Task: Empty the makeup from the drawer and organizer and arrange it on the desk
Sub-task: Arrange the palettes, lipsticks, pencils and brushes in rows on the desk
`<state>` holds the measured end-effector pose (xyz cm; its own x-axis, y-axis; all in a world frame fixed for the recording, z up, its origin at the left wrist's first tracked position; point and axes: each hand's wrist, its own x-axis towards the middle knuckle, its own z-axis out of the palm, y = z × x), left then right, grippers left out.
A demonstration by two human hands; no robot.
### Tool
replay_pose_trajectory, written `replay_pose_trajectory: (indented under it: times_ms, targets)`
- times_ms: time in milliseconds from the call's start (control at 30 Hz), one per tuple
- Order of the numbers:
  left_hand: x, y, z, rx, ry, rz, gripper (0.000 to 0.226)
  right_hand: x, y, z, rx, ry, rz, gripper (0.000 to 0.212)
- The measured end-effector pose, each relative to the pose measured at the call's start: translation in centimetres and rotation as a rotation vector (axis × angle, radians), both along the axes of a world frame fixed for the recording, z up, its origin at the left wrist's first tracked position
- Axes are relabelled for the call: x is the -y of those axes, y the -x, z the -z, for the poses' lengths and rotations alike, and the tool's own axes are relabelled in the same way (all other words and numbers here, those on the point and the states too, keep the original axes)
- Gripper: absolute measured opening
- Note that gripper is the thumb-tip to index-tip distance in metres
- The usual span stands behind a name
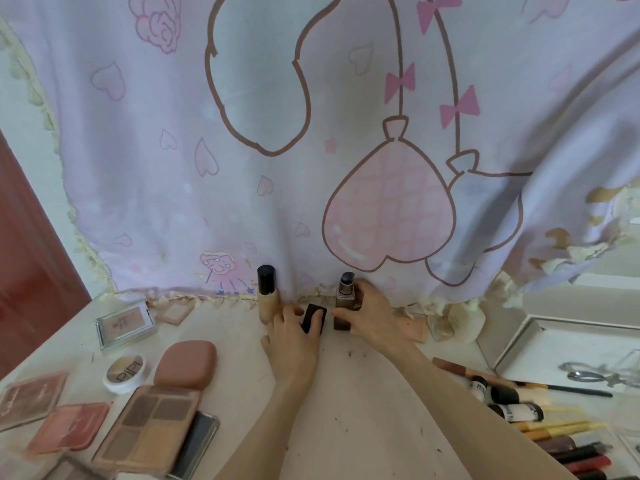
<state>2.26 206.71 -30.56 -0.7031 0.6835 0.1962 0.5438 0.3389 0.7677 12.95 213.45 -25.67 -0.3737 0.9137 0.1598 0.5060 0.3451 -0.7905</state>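
Observation:
At the back of the desk (346,393), my right hand (367,317) grips a brown square bottle with a pump top (344,303), standing upright against the curtain. My left hand (294,344) holds a small black cap (314,318) just left of that bottle. A beige foundation bottle with a black cap (267,294) stands upright to the left of my left hand. Palettes lie on the left: an eyeshadow palette (149,427), pink blush compacts (69,426), a round compact (124,373), a brown sponge case (187,363) and a clear-cased blush (124,323).
A pink cartoon curtain (311,150) hangs along the desk's back edge. A white open tray (568,355) with a metal eyelash curler (588,375) sits at the right. Several pencils, tubes and lipsticks (540,420) lie at the front right. A red door (27,271) is at the left.

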Motion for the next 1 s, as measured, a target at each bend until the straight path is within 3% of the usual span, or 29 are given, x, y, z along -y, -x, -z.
replay_pose_trajectory:
  times_ms: [267, 700, 900, 1000]
  targets:
    - [0.1, -0.3, 0.2, -0.083, 0.008, 0.055, 0.026, -0.4, -1.0, 0.5, -0.013, -0.009, 0.035, 0.045]
    - [0.2, -0.4, 0.4, -0.147, 0.017, 0.251, 0.034, -0.1, -1.6, 0.9, 0.028, -0.025, 0.067, 0.051]
    - [1.4, -0.4, 0.0, -0.048, 0.009, 0.335, 0.038, 2.5, -2.3, 0.7, -0.098, -0.085, 0.239, 0.033]
    - [3.6, 0.2, -0.8, 0.048, -0.080, 0.345, 0.035, 5.3, -2.0, 1.1, -0.089, -0.178, 0.197, 0.022]
